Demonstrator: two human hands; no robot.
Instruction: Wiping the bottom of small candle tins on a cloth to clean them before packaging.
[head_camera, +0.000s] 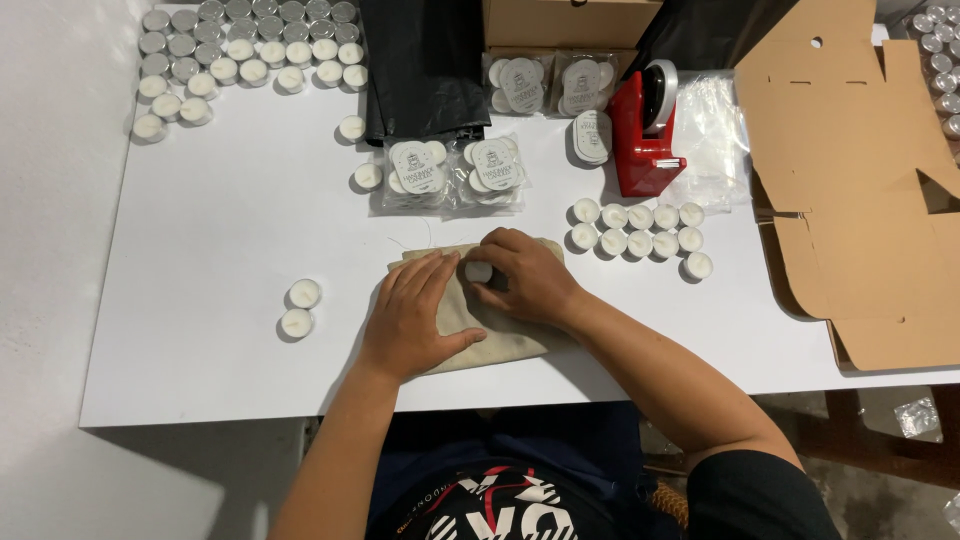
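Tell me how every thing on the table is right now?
Cloth pouch: lying flat, pressed under the left hand.
Tealight: pinched in the right hand, at the pouch's mouth.
Two loose tealights: upright, untouched.
Bagged tealight packs: sealed.
Tape dispenser: standing upright.
Cardboard box: unfolded flat.

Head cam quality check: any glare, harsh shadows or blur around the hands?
Head view: even overhead light, no blown-out glare on the white table; soft short shadows beside the tealights and under the left hand; right hand and cloth pouch sharp, no motion blur; slight wide-angle bending at the table edges; floor below dim.
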